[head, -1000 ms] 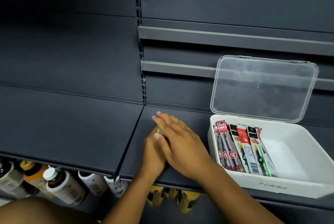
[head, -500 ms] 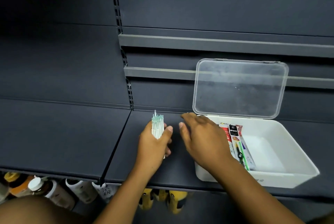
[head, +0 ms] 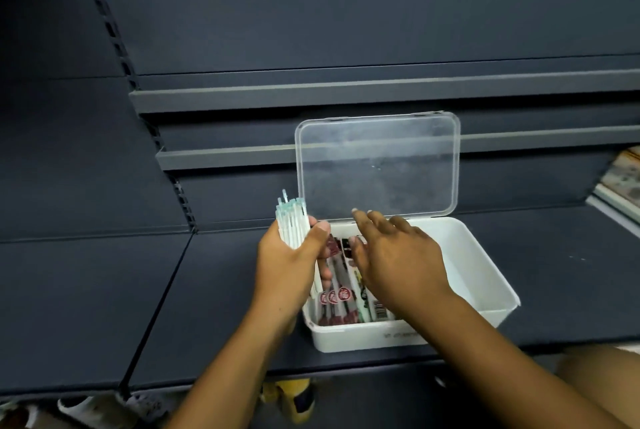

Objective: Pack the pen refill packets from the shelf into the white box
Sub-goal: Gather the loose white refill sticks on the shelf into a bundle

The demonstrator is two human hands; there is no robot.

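Note:
The white box [head: 485, 276] sits on the dark shelf, its clear lid [head: 379, 165] standing upright at the back. Several pen refill packets [head: 341, 302] with red and green print lie in the box's left half. My left hand [head: 289, 266] holds a bundle of white refills with pale green tips [head: 292, 221] upright, just over the box's left rim. My right hand [head: 394, 257] hovers palm down over the packets, fingers spread, holding nothing.
The dark shelf [head: 214, 307] stretches left and right of the box. Two grey rails [head: 221, 157] run along the back panel. Bottles [head: 287, 397] stand on the shelf below. A patterned item [head: 620, 183] lies at the right edge.
My left hand lifted the refill bundle off the shelf and carried it right to the box's left rim. My right hand moved right, over the packets in the box.

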